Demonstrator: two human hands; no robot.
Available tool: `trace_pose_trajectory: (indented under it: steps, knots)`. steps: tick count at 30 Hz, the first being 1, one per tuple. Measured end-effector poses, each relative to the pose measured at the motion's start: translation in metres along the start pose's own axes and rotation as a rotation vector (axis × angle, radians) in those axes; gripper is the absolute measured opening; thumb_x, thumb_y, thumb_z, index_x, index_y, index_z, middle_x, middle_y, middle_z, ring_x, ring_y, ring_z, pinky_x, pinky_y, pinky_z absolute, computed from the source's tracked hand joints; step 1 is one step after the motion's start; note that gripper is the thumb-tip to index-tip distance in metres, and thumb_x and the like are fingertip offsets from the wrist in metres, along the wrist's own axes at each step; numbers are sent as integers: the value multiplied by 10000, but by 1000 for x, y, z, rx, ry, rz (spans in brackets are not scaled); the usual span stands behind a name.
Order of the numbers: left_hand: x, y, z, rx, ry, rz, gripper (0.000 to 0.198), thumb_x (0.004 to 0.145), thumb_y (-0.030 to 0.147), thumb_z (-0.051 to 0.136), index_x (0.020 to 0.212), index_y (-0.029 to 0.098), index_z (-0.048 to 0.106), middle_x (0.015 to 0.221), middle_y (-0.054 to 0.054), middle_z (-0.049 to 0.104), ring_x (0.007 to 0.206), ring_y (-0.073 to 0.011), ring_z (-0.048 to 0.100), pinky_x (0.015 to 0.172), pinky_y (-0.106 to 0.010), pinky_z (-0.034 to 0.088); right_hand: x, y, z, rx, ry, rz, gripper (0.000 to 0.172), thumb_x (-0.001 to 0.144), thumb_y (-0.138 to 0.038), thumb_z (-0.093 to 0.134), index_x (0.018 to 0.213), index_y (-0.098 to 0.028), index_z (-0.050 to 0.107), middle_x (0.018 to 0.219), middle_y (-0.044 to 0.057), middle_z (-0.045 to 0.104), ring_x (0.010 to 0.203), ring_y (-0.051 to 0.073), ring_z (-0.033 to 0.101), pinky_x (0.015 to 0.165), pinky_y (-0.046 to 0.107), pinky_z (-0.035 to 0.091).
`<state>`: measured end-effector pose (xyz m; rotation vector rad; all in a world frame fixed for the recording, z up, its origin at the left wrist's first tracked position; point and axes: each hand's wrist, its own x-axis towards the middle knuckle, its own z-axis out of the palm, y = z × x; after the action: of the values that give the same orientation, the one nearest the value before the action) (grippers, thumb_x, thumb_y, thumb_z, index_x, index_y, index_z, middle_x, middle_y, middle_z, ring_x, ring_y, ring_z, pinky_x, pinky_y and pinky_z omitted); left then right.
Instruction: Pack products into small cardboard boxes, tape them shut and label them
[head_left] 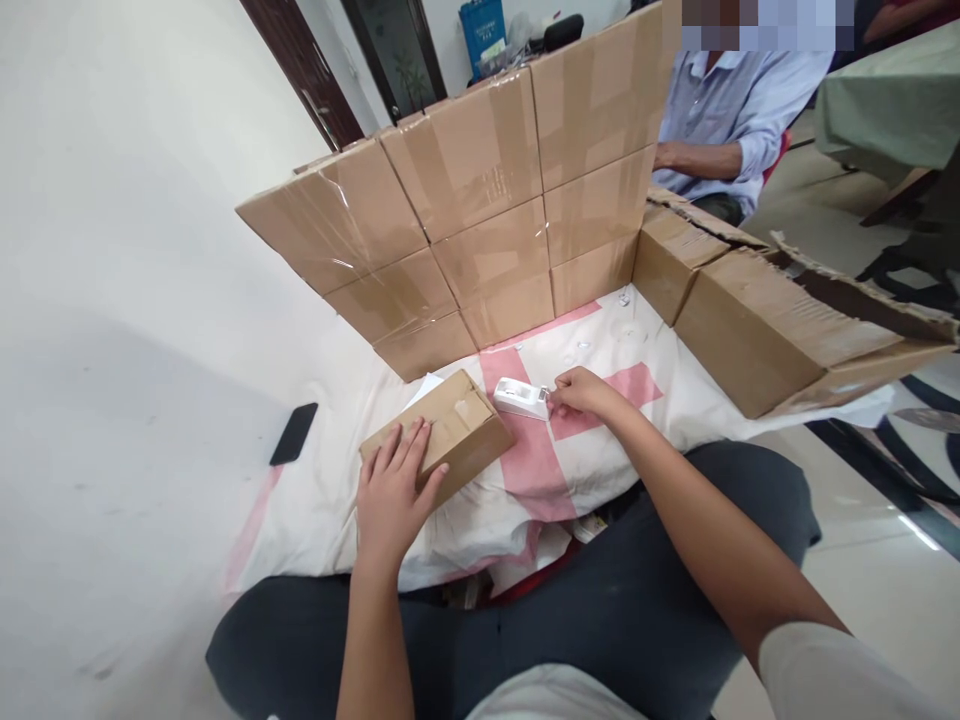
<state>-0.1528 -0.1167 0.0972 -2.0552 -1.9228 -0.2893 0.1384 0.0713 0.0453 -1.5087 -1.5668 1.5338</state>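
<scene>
While the right hand (589,392) pinches it, the white box (517,398) lies flat.

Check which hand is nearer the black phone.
Left. The left hand lies flat on the small box, just right of the phone; right hand pinches the white device farther right.

Your pink-crossed cloth (540,470) carried a box (457,425), a white device (519,398) beside it, and taped cartons (480,210) stacked along two sides.
</scene>
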Motion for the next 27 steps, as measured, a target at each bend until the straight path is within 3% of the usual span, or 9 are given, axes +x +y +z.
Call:
trace_pose_trajectory:
  steps: [4,9,13,22,27]
  knots:
    - [-1,0,0,2,4,0,562,1000,475,472,1527,290,412,1553,15,477,1468,-291,408,1107,-489,382,0,0,1,78,-21,45,487,705,-60,750,497,-196,331,522,19,677,468,116,650,354,147,299]
    - [0,0,1,0,4,4,564,1003,479,466,1531,289,405,1554,8,476,1471,-290,402,1110,-484,372,2,1,6,183,-55,138,509,771,-116,781,550,-205,332,568,37,671,609,211,747,431,199,525]
    - [-1,0,2,13,5,5,563,1006,485,462,1529,285,406,1556,7,473,1475,-290,395,1109,-479,364,1,1,7,239,-69,154,503,781,-130,798,564,-200,350,605,30,671,648,219,760,495,236,601]
    - [1,0,-1,9,-22,-8,560,1006,485,456,1525,279,414,1562,7,465,1482,-278,386,1118,-474,368,0,4,2,286,-143,123,428,819,-38,667,544,-193,378,632,19,696,685,201,771,610,252,647]
    - [1,1,-2,5,-39,-22,556,1006,484,456,1521,275,422,1565,3,460,1486,-278,379,1129,-474,357,4,10,-1,305,-180,101,409,770,-35,695,539,-189,395,679,33,718,729,225,778,633,280,658]
